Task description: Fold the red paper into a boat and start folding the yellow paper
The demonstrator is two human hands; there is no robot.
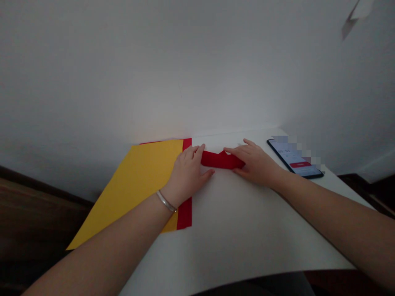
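A narrow strip of folded red paper (pixel 217 160) lies on the white table between my two hands, with a small peak on its upper edge. My left hand (pixel 189 168) steadies the strip's left end, its fingers above and its thumb stretched out below. At the other end, my right hand (pixel 254 162) has its thumb and fingers closed around the paper. The strip's ends are partly hidden by the hands. Beneath my left hand and forearm is a large yellow sheet (pixel 145 176), with the edge of a red sheet (pixel 185 216) showing from under it.
A phone (pixel 286 154) with a lit screen lies on the white table (pixel 247 230) to the right, beyond my right forearm. A pale wall (pixel 185 74) rises directly behind the table. Brown wood (pixel 33 213) stands at the left.
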